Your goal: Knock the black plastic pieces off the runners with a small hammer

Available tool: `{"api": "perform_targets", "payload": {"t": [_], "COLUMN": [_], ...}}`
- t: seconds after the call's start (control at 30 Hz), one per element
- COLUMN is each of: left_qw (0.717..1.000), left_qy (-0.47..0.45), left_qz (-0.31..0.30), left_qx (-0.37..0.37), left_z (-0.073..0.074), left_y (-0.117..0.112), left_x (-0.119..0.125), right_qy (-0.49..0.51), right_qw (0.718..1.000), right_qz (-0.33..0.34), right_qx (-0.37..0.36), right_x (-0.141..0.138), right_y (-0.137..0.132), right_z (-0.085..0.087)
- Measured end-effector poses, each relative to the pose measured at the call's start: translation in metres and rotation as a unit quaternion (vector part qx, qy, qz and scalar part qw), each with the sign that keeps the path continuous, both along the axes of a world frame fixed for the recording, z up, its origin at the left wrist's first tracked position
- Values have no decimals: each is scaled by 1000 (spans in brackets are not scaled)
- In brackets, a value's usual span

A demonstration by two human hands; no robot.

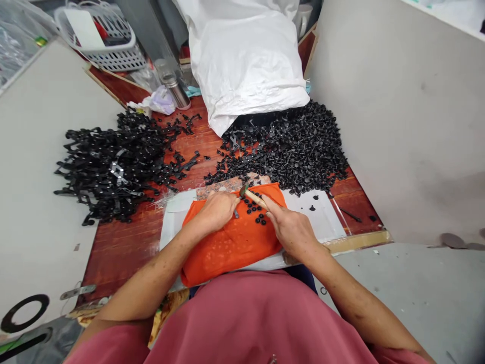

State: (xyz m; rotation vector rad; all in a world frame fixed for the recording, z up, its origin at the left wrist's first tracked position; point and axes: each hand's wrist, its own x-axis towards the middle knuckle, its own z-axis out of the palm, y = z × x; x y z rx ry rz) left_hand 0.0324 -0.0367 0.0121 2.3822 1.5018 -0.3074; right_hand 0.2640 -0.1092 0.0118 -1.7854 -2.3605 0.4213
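Sack (250,60) and heaped black parts (295,151) crowd behind the orange cloth (227,247). Over it, the right hand (293,230) wraps a hammer (256,198); the left hand (220,210) curls near its head, hold unclear.

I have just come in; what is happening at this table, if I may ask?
A person holds a small hammer in the right hand, its head close to the left hand's fingertips. What the left hand grips is too small to tell. Both hands are over an orange cloth, where small round black pieces lie between them. Beyond, black parts lie heaped at left and right.
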Motion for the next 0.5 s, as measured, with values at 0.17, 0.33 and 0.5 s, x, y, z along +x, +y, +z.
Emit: {"api": "perform_targets", "payload": {"t": [0.17,0.33,0.5], "left_qw": [1000,998,998], "left_qy": [-15,-49,-51], "left_qz": [6,23,20], "left_qx": [11,13,3], "left_z": [-5,-4,1], "left_y": [1,2,0], "left_x": [-3,-8,-17], "right_qy": [24,45,20], "right_qw": [1000,998,998], "right_qz": [-10,-39,-52], "right_qx": [-1,14,8], "right_x": [4,19,25], "right_y": [4,3,-3], "right_z": [0,3,-1]}}
